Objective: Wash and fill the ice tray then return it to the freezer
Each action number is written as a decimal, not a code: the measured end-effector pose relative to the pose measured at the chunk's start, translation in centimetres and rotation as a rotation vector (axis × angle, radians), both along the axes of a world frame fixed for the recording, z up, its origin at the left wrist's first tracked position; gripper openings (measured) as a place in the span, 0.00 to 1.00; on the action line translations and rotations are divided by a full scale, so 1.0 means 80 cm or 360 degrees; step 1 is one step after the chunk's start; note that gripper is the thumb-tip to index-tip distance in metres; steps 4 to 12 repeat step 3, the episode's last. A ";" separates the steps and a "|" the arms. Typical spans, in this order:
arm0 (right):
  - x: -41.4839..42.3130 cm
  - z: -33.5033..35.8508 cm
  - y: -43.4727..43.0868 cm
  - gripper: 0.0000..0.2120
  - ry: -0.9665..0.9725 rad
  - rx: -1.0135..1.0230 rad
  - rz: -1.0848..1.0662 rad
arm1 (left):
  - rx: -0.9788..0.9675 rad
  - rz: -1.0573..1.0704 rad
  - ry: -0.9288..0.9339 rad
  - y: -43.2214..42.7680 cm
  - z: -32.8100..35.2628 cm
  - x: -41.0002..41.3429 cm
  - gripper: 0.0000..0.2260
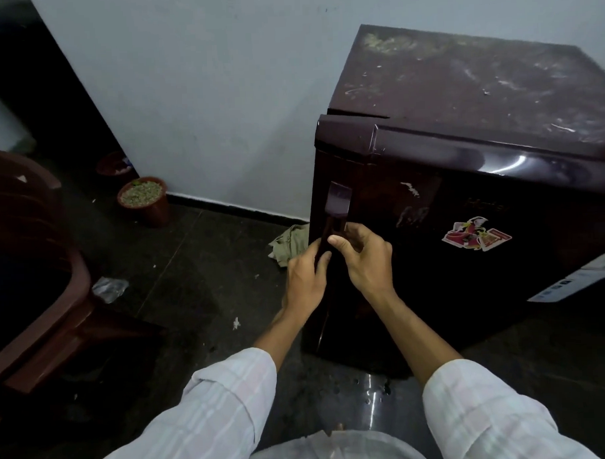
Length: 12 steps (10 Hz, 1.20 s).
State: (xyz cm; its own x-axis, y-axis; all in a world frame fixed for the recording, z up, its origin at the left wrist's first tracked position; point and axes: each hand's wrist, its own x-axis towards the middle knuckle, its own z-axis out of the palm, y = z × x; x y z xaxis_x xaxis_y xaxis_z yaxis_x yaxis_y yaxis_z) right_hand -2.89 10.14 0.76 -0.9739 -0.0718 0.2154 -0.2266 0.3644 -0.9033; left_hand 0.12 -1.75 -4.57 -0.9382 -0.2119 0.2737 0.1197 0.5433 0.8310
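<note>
Down in the head view, a small dark maroon fridge [464, 175] stands on the dark floor [199, 267] against a pale wall [204, 95], and its door is closed. Both hands are at the long door handle [335, 218], which runs down the left edge of the door. The left hand [304, 280] comes from the left side, and its fingers are curled around the outer edge of the handle, so the fingertips are hidden behind it. The right hand [367, 258] is just beside it, on the front of the handle; the thumb lies flat on the handle and the fingers are bent in a narrow grip around it. The two hands are almost touching each other. Both arms wear white checked sleeves [225, 414] that are rolled up to the forearm. The ice tray does not show anywhere in this view, so I cannot tell where it is. The fridge top is dusty and scratched, and a red and white sticker [476, 235] is on the door. A crumpled cloth [289, 245] lies on the floor just beside the fridge, near the wall. Further left, a brown pot [145, 200] filled with small pebbles stands by the wall, and a dark brown chair [31, 259] is at the left edge.
</note>
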 end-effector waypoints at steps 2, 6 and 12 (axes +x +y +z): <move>0.049 -0.019 0.006 0.17 0.0149 0.0494 -0.0146 | -0.0437 -0.0040 0.0039 -0.005 -0.016 0.034 0.27; 0.080 -0.030 0.016 0.21 0.0233 0.0906 -0.0274 | -0.0756 -0.0088 0.0161 -0.008 -0.019 0.051 0.29; 0.080 -0.030 0.016 0.21 0.0233 0.0906 -0.0274 | -0.0756 -0.0088 0.0161 -0.008 -0.019 0.051 0.29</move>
